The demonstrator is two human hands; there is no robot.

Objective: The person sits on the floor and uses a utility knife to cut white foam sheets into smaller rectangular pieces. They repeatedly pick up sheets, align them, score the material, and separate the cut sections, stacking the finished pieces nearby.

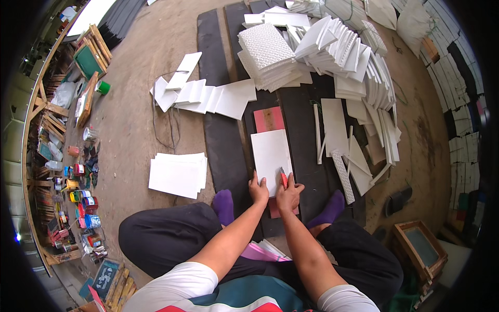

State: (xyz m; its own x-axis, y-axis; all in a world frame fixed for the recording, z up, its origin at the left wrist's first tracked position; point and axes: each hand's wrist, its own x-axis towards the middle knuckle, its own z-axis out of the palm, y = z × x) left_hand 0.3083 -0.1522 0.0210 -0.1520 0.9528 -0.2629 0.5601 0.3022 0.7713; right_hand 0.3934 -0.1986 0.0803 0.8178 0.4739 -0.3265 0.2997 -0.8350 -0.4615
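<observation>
A white rectangular sheet (271, 153), perhaps foam board, lies on a longer pink board (270, 119) between my feet. My left hand (258, 189) grips its near left edge, thumb against the white surface. Closed around a red box cutter (283, 178), my right hand (289, 195) rests over the sheet's near right corner, and the blade points away from me. Part of the pink board shows beyond the sheet and again under my right wrist. My hand covers most of the cutter's handle.
Black planks (218, 151) run beneath the work. A neat white stack (176, 174) sits on the floor at left, with fanned sheets (213, 99) farther off. Textured white sheets (266, 47) pile up beyond. Offcut strips (343, 174) lie at right. Paint cans (89, 203) line the left.
</observation>
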